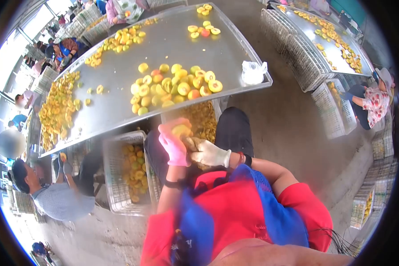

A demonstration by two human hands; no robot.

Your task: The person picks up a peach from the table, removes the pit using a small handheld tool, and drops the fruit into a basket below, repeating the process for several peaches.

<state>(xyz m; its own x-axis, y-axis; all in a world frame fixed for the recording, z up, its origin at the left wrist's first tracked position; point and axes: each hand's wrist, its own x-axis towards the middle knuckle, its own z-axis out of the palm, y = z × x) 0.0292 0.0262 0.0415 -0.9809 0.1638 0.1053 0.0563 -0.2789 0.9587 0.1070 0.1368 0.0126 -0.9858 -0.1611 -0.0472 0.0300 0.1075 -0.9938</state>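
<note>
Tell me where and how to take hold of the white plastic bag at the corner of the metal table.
I would pinch the loose, bunched plastic standing up on the white plastic bag, coming down from above. That part offers a ready grip, while the rounded body sits close inside the raised rim of the metal table, which probably hampers a low side approach.

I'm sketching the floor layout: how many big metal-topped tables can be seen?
2: the near table, in front of the camera wearer, and the far table at upper right, beside stacked crates. Others may be hidden toward the crowded upper left.
</note>
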